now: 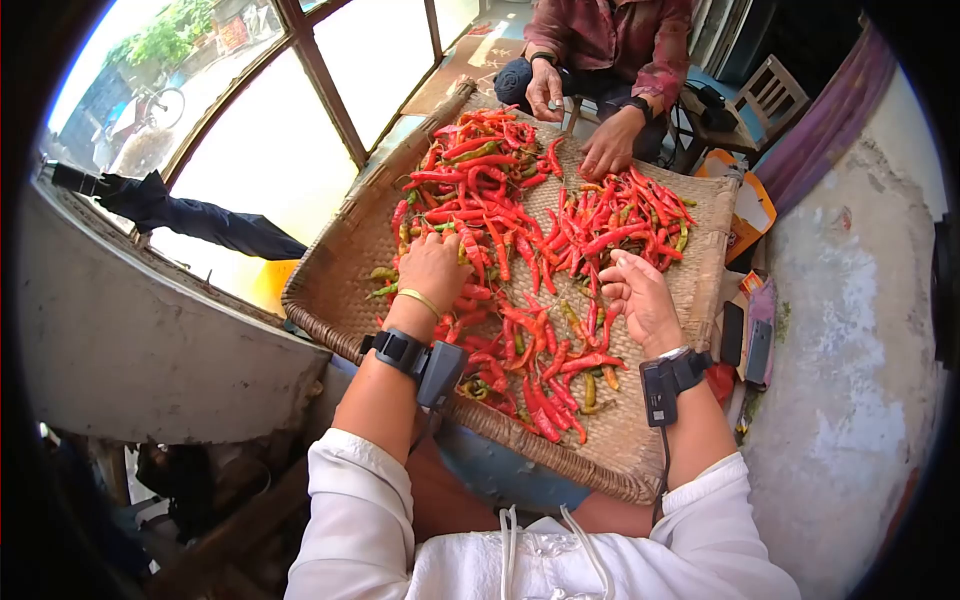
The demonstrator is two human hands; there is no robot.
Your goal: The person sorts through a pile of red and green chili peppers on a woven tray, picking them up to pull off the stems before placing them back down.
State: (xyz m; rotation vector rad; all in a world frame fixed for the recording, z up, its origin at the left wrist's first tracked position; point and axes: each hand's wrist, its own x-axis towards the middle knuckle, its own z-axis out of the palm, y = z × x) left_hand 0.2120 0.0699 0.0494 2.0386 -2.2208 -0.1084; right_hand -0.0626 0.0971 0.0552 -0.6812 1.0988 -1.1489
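A wide woven tray (pixel 650 420) lies across my lap, covered with several red chili peppers (pixel 480 190) and a few green ones. My left hand (pixel 432 268) rests knuckles-up on the left pile, fingers curled into the chilies. Over to the right, my right hand (pixel 640 295) hovers just below another chili pile (pixel 620 225), fingers bent and a red chili at the fingertips; whether it is gripped I cannot tell. Both wrists carry black strapped devices.
A person in a red shirt sits at the tray's far edge, one hand (pixel 608 150) on the chilies and the other hand (pixel 545 92) by a knee. Windows are on the left, a wooden chair (pixel 765 100) far right, and a rough wall to the right.
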